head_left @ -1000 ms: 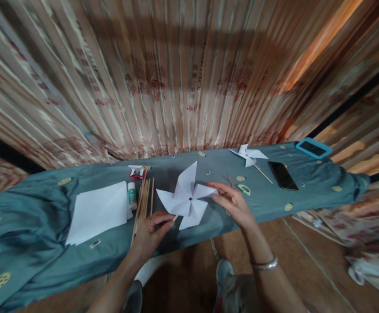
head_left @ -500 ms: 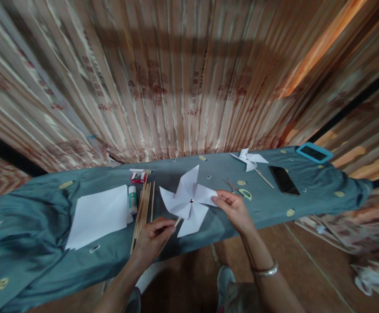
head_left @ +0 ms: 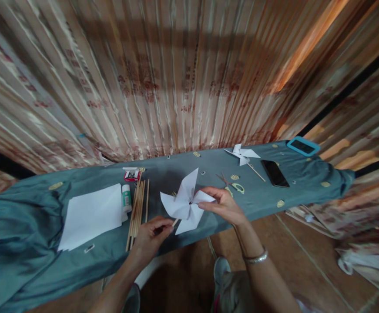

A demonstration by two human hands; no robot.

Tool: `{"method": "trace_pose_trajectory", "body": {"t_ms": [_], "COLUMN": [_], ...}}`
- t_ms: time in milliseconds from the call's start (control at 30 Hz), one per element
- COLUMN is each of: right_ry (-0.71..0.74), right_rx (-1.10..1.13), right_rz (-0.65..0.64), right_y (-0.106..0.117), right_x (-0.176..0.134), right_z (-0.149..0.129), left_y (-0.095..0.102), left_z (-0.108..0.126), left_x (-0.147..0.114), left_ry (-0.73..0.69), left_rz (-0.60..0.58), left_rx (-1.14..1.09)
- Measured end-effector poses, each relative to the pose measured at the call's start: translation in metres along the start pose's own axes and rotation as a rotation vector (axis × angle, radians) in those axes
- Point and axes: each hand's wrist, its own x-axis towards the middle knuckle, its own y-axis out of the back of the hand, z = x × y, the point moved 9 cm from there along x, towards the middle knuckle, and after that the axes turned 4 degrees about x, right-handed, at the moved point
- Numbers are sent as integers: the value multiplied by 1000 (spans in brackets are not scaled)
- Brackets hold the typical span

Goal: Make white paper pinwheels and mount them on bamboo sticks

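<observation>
A white paper pinwheel (head_left: pixel 183 209) on a wooden stick is held up over the front of the cloth-covered table. My left hand (head_left: pixel 153 237) pinches the stick just below the lower left blade. My right hand (head_left: pixel 223 204) is closed on the pinwheel's right side, its thumb reaching close to the centre pin and the other fingers behind the blade. To the left lie a bundle of wooden sticks (head_left: pixel 137 208) and one separate stick (head_left: pixel 147 200).
White paper sheets (head_left: pixel 91 215) lie left of a glue stick (head_left: pixel 126 198). Behind is a small red box (head_left: pixel 131 175). Scissors (head_left: pixel 238 188), a second pinwheel (head_left: pixel 241 154), a black phone (head_left: pixel 274 173) and a blue-framed device (head_left: pixel 303 146) rest to the right. A curtain (head_left: pixel 163 78) hangs behind the table (head_left: pixel 192 158).
My right hand has moved inward from the right blade's tip towards the pinwheel's centre. My left hand keeps its pinch on the stick. The whole view has shifted slightly.
</observation>
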Motion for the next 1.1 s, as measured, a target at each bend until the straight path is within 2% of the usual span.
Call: {"method": "trace_pose_trajectory", "body": {"t_ms": [100, 300, 467, 633, 767, 1000, 1100], "right_ry": [-48, -97, -114, -174, -176, -133, -115], "right_rx": [-78, -32, 135, 311, 401, 537, 545], "right_rz": [23, 71, 107, 110, 116, 139, 128], "right_y": [-1, 2, 0, -10, -18, -36, -37], "right_x": [0, 2, 5, 5, 5, 6, 7], "right_z": [4, 17, 27, 35, 35, 37, 35], "left_y": [-2, -5, -6, -8, -10, -8, -6], "left_z": [-3, -2, 4, 1, -2, -12, -17], "left_x": [0, -2, -1, 0, -2, -1, -1], "left_ry": [-17, -17, 1, 77, 143, 254, 283], "left_rz": [-3, -27, -42, -64, -55, 87, 115], "left_rx": [25, 37, -35, -200, -239, -388, -375]}}
